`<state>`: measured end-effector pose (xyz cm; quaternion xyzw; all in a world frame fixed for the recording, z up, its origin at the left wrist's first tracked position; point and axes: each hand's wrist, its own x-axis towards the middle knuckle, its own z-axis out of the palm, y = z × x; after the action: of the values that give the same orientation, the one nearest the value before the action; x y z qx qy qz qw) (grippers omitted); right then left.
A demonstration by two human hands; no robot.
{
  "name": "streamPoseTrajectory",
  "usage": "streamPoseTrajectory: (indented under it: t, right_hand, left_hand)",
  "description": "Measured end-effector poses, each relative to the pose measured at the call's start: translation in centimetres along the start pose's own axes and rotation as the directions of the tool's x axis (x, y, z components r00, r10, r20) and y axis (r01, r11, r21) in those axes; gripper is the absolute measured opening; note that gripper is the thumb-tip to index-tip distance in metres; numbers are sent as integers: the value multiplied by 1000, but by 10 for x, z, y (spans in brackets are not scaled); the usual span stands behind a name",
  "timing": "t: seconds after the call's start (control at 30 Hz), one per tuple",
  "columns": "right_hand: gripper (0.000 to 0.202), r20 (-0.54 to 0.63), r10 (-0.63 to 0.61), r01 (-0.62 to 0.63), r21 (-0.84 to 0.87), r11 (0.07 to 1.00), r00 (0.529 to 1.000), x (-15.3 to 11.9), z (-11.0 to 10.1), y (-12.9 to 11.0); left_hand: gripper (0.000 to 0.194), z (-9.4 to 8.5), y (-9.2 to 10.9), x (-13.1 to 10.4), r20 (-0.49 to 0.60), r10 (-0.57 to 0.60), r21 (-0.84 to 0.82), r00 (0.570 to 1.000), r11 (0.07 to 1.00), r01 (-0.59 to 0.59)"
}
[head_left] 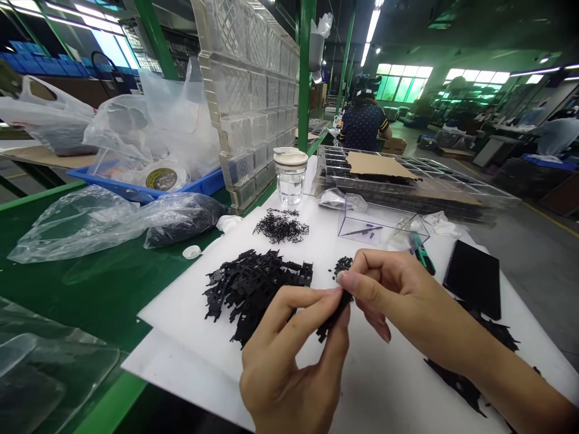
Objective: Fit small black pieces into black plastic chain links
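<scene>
My left hand [289, 355] and my right hand [389, 295] meet over the white sheet [389, 386], both pinching one small black plastic part [333, 318] between thumb and fingers. Just left of the hands lies a pile of flat black plastic frames [251, 288]. A small heap of tiny black pieces [342, 265] sits behind the fingertips. Farther back is a tangle of thin black sprue scraps [280, 228].
A clear box [380, 228], a lidded water jar [290, 175], a black flat block [474, 277] and black offcuts [461, 380] surround the work spot. Stacked clear trays [253, 90], plastic bags [113, 223] and a blue bin [136, 191] stand left. A person [364, 123] sits farther back.
</scene>
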<state>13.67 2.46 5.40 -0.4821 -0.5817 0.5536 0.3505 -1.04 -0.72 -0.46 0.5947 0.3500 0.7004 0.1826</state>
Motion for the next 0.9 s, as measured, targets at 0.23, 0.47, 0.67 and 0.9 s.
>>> streamPoseTrajectory:
  t: [0.23, 0.47, 0.67, 0.9]
  right_hand:
    - [53, -53, -139, 114, -333, 936, 989, -11, -17, -14]
    - [52, -339, -118, -164, -694, 701, 933, -33, -80, -32]
    - [56, -400, 19, -336, -742, 580, 916, -12, -104, -10]
    - [37, -263, -112, -166, -833, 528, 958, 32, -78, 33]
  left_hand:
    - [29, -1, 6, 1, -42, -308, -90, 951, 949, 303]
    - [9, -7, 3, 11, 120, -658, -487, 743, 613, 622]
    - [17, -6, 2, 10, 170, -761, -518, 626, 472, 714]
    - [17, -3, -4, 11, 270, -790, -475, 550, 388, 790]
